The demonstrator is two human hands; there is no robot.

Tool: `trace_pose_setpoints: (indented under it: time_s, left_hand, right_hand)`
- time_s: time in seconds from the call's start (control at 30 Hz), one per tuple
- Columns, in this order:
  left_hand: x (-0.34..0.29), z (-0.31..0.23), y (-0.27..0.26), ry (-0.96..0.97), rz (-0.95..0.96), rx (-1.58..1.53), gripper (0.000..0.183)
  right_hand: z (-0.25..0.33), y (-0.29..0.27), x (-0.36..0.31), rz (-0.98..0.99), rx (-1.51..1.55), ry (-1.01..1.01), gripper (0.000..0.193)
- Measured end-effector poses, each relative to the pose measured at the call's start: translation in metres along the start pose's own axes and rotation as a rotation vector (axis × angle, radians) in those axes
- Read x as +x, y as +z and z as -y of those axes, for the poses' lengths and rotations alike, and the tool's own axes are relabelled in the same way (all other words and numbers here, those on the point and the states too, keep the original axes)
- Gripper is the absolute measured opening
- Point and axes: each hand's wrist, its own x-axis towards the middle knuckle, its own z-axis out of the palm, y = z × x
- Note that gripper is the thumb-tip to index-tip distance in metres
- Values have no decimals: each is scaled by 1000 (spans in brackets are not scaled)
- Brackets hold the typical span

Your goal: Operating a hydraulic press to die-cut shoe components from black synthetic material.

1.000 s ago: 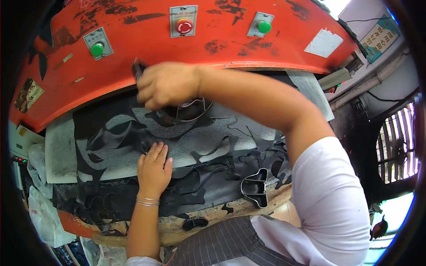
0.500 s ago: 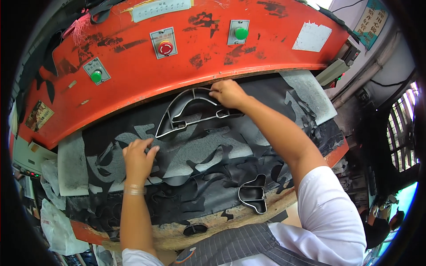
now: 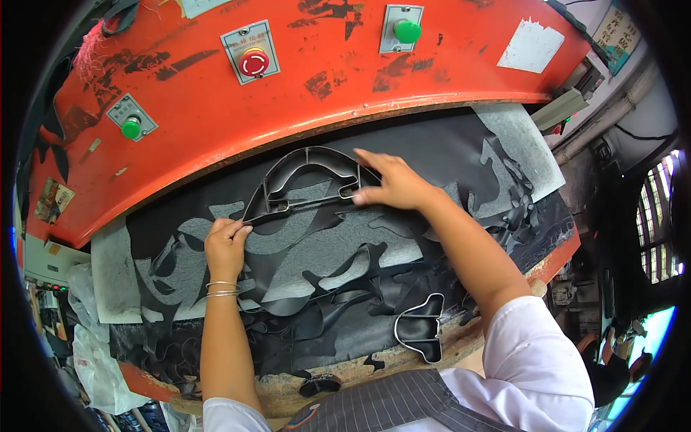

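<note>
A large curved steel cutting die point(image 3: 306, 153), with an arched body and thin metal walls, lies on a black leather sheet point(image 3: 425, 140). At its pointed left tip, the thumb and forefinger of my left hand point(image 3: 227, 253) are pinched together; whether leather is caught between them too is hidden. Around the die's right end my right hand point(image 3: 403, 183) is open, thumb and fingers spread apart. Below the die, cut-out gaps in the leather show the grey pad point(image 3: 295, 252). A smaller steel die point(image 3: 419, 329) rests near the front edge.
Leather scraps point(image 3: 324, 309) heap along the front of the bed. Behind the die stands the red machine beam point(image 3: 317, 86), with a red stop button point(image 3: 253, 63) and green buttons point(image 3: 407, 31). Plastic bags point(image 3: 101, 374) hang at left. A pipe point(image 3: 612, 119) runs along the right.
My right hand has opened from its grip on the die's upper right and moved down its right end. My left hand has closed at the left tip. The die has shifted slightly.
</note>
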Motion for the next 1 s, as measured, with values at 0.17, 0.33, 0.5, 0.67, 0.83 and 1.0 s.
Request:
trace_pose_setpoints:
  time_s: [0.17, 0.33, 0.5, 0.67, 0.83, 1.0]
  left_hand:
    - [2, 0, 3, -47, -1, 15, 19]
    - [2, 1, 10, -55, 0, 2, 18]
    - [1, 4, 6, -70, 1, -24, 17]
    - [0, 4, 3, -35, -15, -40, 15]
    - [-3, 9, -5, 14, 3, -54, 17]
    - [-11, 13, -65, 22, -199, -68, 20]
  right_hand:
    - [-8, 10, -30, -56, -247, -38, 76]
    - [-12, 9, -30, -98, -258, -44, 69]
    - [-10, 14, -33, -88, -197, -75, 70]
    - [-9, 15, -35, -106, -233, -99, 72]
    - [8, 13, -39, -132, -262, -139, 75]
    - [55, -14, -61, -425, 125, 113, 71]
